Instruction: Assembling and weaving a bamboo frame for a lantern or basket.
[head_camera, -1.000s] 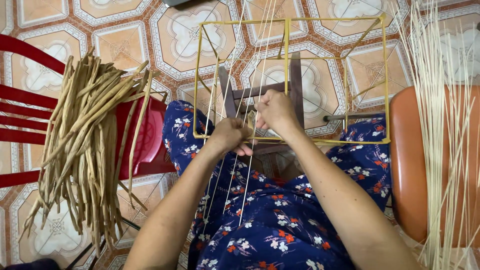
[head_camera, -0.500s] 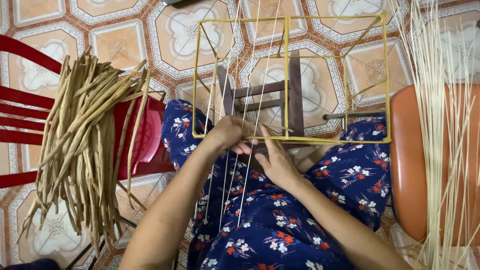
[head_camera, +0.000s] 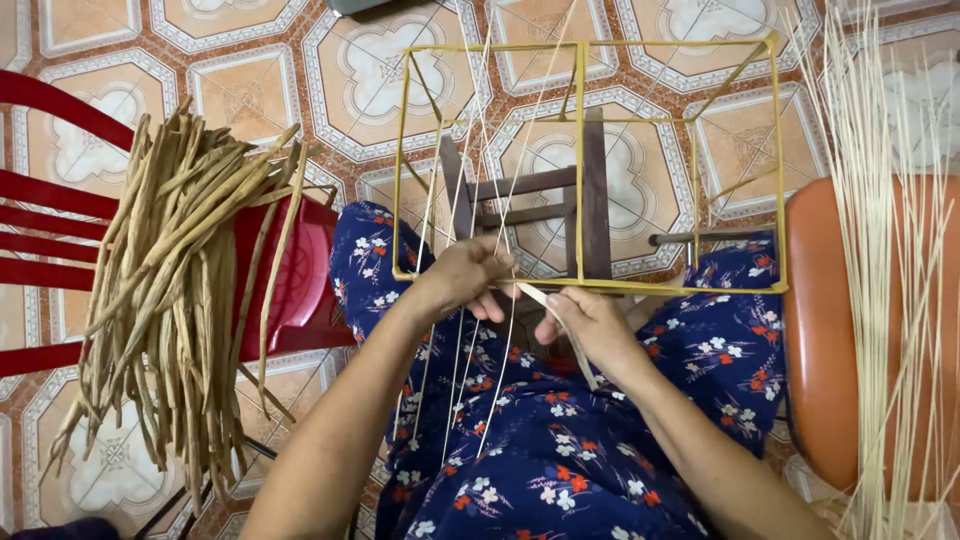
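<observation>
A yellow wire frame (head_camera: 583, 166), box-shaped, rests against my knees over the tiled floor. Several thin pale reeds (head_camera: 462, 330) run from its far bar down across my lap. My left hand (head_camera: 470, 278) grips the frame's near bar at the left, where the reeds cross it. My right hand (head_camera: 587, 322) is just below the near bar and pinches a flat tan strip (head_camera: 558, 322) that slants from the bar toward my lap. My lap is covered by dark blue flowered cloth (head_camera: 560, 440).
A red plastic chair (head_camera: 290, 290) on the left carries a thick bundle of dried tan stalks (head_camera: 175, 300). An orange seat (head_camera: 830, 340) on the right holds long pale thin reeds (head_camera: 890, 260). A dark wooden stool (head_camera: 560, 200) stands under the frame.
My right hand has come down from the frame's near bar toward my lap, drawing the flat strip with it. My left hand stays on the bar.
</observation>
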